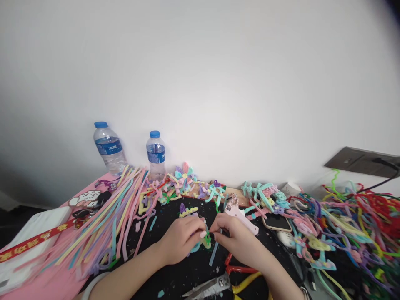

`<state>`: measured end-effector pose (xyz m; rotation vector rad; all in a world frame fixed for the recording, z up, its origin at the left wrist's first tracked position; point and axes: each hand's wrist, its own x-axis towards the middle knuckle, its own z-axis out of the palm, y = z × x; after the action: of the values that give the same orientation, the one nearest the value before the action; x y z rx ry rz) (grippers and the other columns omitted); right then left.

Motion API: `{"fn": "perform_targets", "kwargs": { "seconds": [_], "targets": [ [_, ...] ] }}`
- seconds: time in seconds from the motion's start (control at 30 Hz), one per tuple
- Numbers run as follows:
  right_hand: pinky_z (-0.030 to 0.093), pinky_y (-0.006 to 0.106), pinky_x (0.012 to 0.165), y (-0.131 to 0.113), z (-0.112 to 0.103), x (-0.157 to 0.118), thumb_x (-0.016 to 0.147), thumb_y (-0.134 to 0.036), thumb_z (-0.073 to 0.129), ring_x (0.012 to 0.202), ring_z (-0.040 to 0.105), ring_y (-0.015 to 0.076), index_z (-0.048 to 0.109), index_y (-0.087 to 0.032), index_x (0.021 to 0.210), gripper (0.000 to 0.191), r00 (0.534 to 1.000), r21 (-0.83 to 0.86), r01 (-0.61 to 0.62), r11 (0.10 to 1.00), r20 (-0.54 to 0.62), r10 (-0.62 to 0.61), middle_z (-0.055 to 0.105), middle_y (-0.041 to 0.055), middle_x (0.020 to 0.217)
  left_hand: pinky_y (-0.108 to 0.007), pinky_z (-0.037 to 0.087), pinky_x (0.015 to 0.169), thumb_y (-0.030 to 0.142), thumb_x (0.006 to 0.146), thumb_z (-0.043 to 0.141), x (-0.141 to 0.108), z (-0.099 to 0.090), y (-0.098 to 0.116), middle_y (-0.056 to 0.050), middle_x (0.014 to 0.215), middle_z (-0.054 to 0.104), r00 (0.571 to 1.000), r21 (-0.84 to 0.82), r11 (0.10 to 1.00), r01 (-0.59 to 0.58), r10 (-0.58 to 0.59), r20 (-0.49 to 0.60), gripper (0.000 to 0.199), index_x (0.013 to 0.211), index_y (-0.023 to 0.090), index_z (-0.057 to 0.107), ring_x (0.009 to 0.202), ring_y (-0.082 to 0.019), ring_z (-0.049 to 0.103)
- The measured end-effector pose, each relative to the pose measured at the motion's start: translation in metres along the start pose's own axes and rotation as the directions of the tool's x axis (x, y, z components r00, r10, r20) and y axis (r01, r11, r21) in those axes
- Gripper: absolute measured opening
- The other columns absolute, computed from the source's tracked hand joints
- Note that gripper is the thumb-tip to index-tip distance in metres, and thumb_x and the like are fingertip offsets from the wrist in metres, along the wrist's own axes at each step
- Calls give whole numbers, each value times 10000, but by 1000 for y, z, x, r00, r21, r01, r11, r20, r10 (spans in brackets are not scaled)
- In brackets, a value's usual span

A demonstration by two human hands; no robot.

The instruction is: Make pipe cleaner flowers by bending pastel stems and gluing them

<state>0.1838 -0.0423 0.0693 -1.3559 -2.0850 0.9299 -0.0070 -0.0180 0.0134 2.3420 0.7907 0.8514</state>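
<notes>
My left hand is closed in a pinch on a small green and yellow pipe cleaner piece. My right hand pinches the other side of the same piece, with a small dark spot showing by its fingertips. Pastel pipe cleaner parts lie just beyond my left hand. A pale pink hot glue gun rests behind my right hand. Below the hands, a translucent glue stick lies on the black mat. Scissors and a red-handled tool lie near my right forearm.
Loose pastel pipe cleaners spread across the left. Two water bottles stand by the wall. To the right are a phone, a white mouse and a tangled heap of pipe cleaners. A wall socket has a cable plugged in.
</notes>
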Motion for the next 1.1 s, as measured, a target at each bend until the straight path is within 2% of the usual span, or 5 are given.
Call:
{"fn": "perform_targets", "kwargs": {
  "seconds": [0.17,0.3,0.63,0.9,1.1],
  "targets": [
    [330,242,549,26,4,2,766,-178,512,593,442,139,574,-173,711,84,967,185,-121,975,-199,158,481,-26,629,-273,406,667,258,891,328,5,-11,-17,-19,764,511,906,22,944,330,-311,-287,184,907,187,497,716,-166,514],
    [359,262,603,45,9,-1,776,-271,536,651,475,166,588,-168,704,136,928,335,-92,938,-313,203,528,0,663,-354,414,777,352,847,401,5,-11,-38,-88,1032,487,827,129,850,511,-446,-342,268,1047,193,483,984,-255,497],
    [398,254,619,71,27,-4,767,-285,595,703,517,175,611,-189,785,99,821,442,54,895,-531,213,568,14,740,-382,410,779,435,787,476,3,-7,-41,-86,985,509,860,233,828,509,-478,-179,286,911,182,525,950,-277,502],
    [329,211,466,71,29,-7,747,-325,625,586,480,137,626,-191,795,142,782,524,36,851,-545,303,581,8,695,-323,447,714,366,747,560,6,-5,-30,-44,935,584,840,-258,820,511,-540,-54,359,1053,204,463,835,-216,559],
    [301,195,443,73,28,-6,714,-371,663,552,443,118,631,-185,816,214,737,631,28,775,-537,410,555,-5,650,-325,487,736,271,705,644,11,-6,-18,-59,989,593,871,-769,482,419,-452,192,442,1093,187,449,898,-219,597]
  ]
}}
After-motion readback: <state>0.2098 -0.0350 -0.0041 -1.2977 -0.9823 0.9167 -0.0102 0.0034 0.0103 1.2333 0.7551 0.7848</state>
